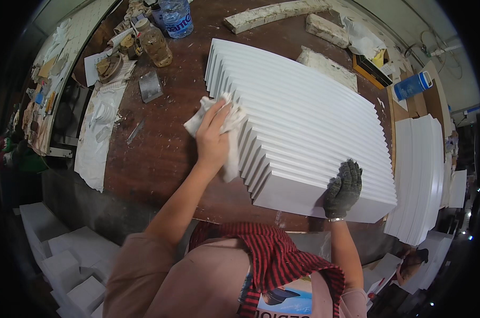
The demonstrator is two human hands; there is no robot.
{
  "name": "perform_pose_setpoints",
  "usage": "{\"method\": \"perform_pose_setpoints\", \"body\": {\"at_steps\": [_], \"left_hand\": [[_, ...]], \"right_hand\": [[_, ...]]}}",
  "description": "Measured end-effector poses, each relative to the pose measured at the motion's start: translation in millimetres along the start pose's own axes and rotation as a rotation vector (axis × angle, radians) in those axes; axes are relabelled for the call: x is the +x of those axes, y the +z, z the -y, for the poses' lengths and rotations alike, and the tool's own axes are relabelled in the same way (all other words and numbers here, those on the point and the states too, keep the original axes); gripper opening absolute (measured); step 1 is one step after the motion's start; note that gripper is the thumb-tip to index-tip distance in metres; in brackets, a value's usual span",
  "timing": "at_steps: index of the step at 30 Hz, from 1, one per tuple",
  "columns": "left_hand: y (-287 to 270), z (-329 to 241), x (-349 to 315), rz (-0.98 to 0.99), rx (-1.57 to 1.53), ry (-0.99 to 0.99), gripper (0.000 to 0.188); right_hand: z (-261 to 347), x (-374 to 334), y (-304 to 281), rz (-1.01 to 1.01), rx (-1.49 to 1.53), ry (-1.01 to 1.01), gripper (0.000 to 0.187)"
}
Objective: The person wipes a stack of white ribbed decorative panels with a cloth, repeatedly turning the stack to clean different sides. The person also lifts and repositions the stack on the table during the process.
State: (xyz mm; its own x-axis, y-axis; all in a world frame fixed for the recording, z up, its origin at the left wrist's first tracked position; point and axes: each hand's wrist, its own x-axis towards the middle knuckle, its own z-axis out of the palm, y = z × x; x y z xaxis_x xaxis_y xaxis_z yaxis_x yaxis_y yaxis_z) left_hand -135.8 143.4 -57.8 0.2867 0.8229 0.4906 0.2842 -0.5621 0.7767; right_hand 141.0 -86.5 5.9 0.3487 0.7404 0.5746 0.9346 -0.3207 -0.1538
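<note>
A stepped row of long white boards (303, 111) lies overlapped across the brown tabletop, their edges forming ridges. At the left ends of these boards, my bare left hand (212, 139) is closed on a crumpled white cloth (231, 156), which touches the board ends. The cloth's lower part hangs down beside the boards. My right hand (344, 190), in a dark grey glove, rests flat with fingers stretched out on the nearest board, toward its right end. Nothing shows in the right hand.
At the far left stand a clear bottle with a blue label (177, 20) and a jar of amber liquid (154, 45). A flat metal scraper (150, 86) lies nearer. More white boards (417, 175) are stacked at the right, below a blue container (412, 85). White-stained blocks (327, 31) lie at the back.
</note>
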Motion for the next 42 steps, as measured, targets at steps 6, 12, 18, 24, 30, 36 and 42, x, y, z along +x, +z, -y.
{"method": "perform_pose_setpoints", "body": {"at_steps": [6, 12, 18, 24, 30, 36, 42], "left_hand": [[-16.4, -26.5, -6.7, 0.285, 0.250, 0.070, 0.050], [-5.7, -7.1, 37.2, 0.020, 0.129, 0.071, 0.048], [-22.4, -14.0, 20.0, 0.495, 0.352, 0.031, 0.044], [-5.9, 24.2, 83.8, 0.008, 0.170, 0.047, 0.053], [-16.7, 33.4, 54.7, 0.284, 0.296, -0.004, 0.053], [-8.1, 50.3, 127.4, -0.132, 0.043, 0.009, 0.043], [-14.0, 65.7, 92.9, 0.217, 0.370, 0.009, 0.041]], "right_hand": [[-0.9, 0.1, 0.4, -0.007, -0.004, -0.018, 0.040], [-4.2, -3.9, -0.5, 0.067, -0.022, 0.019, 0.038], [-3.7, -3.9, 0.2, 0.046, -0.009, -0.003, 0.039], [-3.0, -4.7, 0.6, 0.062, -0.028, 0.009, 0.039], [-2.9, -7.7, 3.3, 0.093, 0.113, 0.203, 0.041], [-1.6, -8.0, 3.5, 0.061, 0.054, 0.066, 0.042], [-3.1, -4.8, 3.4, 0.035, 0.016, 0.002, 0.044]]}}
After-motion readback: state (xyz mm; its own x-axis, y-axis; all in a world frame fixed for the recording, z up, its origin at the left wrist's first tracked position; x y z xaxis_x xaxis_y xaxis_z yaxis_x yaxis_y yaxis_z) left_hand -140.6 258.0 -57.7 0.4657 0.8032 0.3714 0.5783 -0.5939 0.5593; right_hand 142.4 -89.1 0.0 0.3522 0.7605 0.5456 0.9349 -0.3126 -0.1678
